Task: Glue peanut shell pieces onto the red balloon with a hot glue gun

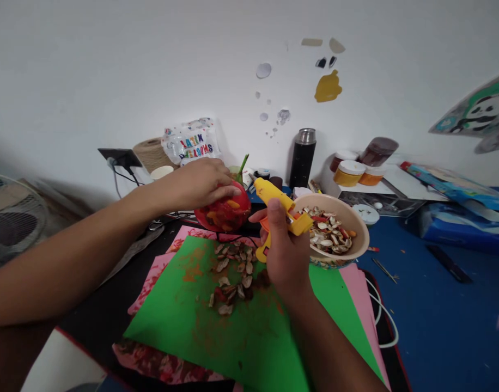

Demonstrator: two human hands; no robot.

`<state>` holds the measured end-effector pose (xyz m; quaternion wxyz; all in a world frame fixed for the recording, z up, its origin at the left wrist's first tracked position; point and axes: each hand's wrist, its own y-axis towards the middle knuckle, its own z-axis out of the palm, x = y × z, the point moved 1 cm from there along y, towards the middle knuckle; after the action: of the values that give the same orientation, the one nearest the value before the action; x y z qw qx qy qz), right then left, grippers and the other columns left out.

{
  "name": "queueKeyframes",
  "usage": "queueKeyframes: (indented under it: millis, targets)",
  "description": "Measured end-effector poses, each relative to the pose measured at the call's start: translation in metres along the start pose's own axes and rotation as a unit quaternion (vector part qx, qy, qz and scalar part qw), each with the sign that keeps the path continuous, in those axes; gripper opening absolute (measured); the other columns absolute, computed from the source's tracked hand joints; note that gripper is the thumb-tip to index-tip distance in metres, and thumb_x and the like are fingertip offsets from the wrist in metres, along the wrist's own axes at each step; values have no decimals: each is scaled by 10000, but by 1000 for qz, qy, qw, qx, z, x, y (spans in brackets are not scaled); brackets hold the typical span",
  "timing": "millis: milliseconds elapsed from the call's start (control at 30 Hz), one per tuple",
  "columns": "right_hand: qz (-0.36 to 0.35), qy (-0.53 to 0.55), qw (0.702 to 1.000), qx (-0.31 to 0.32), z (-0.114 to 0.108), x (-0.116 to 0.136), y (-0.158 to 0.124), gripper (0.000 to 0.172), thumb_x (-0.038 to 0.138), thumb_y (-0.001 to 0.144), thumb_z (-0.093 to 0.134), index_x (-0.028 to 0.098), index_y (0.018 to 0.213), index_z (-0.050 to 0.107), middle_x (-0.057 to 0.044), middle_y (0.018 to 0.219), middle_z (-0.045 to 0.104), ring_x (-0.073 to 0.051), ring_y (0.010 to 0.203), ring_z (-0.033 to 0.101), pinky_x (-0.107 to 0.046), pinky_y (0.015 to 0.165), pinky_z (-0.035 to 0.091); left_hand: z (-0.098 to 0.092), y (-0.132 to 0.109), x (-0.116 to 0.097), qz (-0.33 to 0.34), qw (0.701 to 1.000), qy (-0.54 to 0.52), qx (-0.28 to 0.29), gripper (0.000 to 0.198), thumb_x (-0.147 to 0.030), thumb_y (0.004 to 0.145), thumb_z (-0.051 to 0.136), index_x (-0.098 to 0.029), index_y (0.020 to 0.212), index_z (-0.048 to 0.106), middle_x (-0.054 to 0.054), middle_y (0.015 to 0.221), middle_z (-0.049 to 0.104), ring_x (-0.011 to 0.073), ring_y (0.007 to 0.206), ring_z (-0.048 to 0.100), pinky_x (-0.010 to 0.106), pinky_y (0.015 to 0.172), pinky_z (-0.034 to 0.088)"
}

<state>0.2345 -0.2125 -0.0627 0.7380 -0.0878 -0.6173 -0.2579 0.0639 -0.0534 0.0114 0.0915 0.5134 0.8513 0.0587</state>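
Observation:
My right hand [288, 256] is wrapped around a yellow glue gun [272, 191], its nozzle pointing up and to the left. My left hand [214, 182] reaches over a red bowl [200, 216] of red and orange pieces. Its thumb and fingers are drawn together at the bowl, and whatever is between them is hidden. Below both hands lies a green sheet [168, 321], smudged with orange. Several dry, pale brown shell-like pieces [241, 267] are spread on it. Right of the glue gun stands a beige bowl [363, 239] holding more such pieces.
A black flask [302, 163] stands against the wall. Paint jars [350, 173] sit on a white box at right. Behind my left arm are a twine roll [151, 155] and a balloon bag [192, 141]. A fan [12, 218] is far left. A white cable [390, 326] loops at right.

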Motion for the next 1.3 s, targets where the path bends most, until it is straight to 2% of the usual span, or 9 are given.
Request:
queueKeyframes:
  millis: [300,400,500,633,733,967,1067,1167,1300]
  targets:
    - [-7,4,1000,3,0,-3,-1,656,825,934,737,224,674,773,47,542,486,-123,507,434,-282,509,390,2,-6,1,-11,999,-14,-28,331,-522,1039,649,-300,924,866,92,934,800,324,1023,715,448,1032,517]
    - [-3,12,1000,5,1,-2,-1,652,823,921,754,219,678,771,50,542,487,-120,502,428,-279,508,386,2,-11,-2,-36,996,-30,-72,342,-546,1047,659,-295,1032,889,96,1027,824,330,1074,725,448,1014,522]
    - [3,16,1000,1,1,-2,-2,654,830,909,762,215,687,775,47,553,499,-122,508,435,-281,512,390,4,-22,-8,-66,984,-61,-153,335,-526,1069,644,-305,1113,893,76,1057,839,308,1061,741,434,1024,537]
    - [7,6,1000,0,0,-5,-2,639,808,934,749,210,709,785,42,563,501,-128,525,450,-286,519,382,7,-43,-15,-130,946,-108,-276,308,-475,1091,658,-291,1178,890,48,1102,860,280,1019,755,400,1008,556]
    - [13,6,1000,7,-2,-10,-2,619,789,939,756,212,715,774,45,561,501,-130,524,459,-287,515,374,7,-59,-18,-160,915,-163,-332,325,-498,1121,657,-265,1122,883,19,960,844,239,899,740,367,891,547]
    - [4,-10,1000,-8,-2,-15,-1,721,903,905,720,207,734,795,28,570,537,-143,544,480,-294,517,380,4,-92,-13,-113,824,-245,-498,351,-550,1035,859,-204,992,897,13,750,758,182,762,679,325,804,549]
    - [1,-18,1000,-7,-2,-14,-1,730,918,887,735,206,738,787,26,580,541,-147,553,494,-289,516,386,11,-107,-22,-131,825,-262,-484,275,-472,1035,881,-203,984,903,12,748,777,160,737,695,286,753,546]
    - [-6,-34,999,-20,-4,-12,1,747,934,890,719,208,722,775,20,582,555,-145,543,498,-288,514,393,20,-117,-37,-156,863,-240,-416,167,-341,1074,827,-213,993,896,-3,755,799,146,705,721,250,688,546]
    - [-2,-49,998,-33,-5,-14,2,760,951,868,727,203,741,780,18,571,575,-137,505,498,-275,473,369,36,-120,-53,-61,931,-226,-280,108,-206,1075,787,-235,1008,867,-7,856,848,149,748,774,242,718,572]
